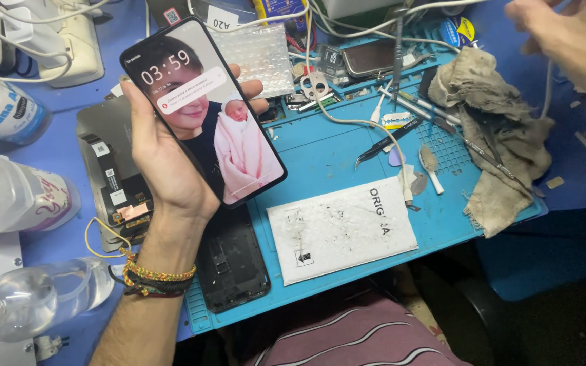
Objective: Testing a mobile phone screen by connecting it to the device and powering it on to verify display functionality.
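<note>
Above the blue mat (327, 152) we note the phone (201, 112) clamped in our left hand (164, 163), screen lit, long axis running up-left to down-right. Right hand (571, 41), off the mat's upper right, well apart; its grip unreadable.

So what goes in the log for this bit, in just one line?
left hand: holds lit phone screen-up | right hand: raised by white cable, grip unclear | blue mat: tweezers, grey rag, white padded envelope
</note>
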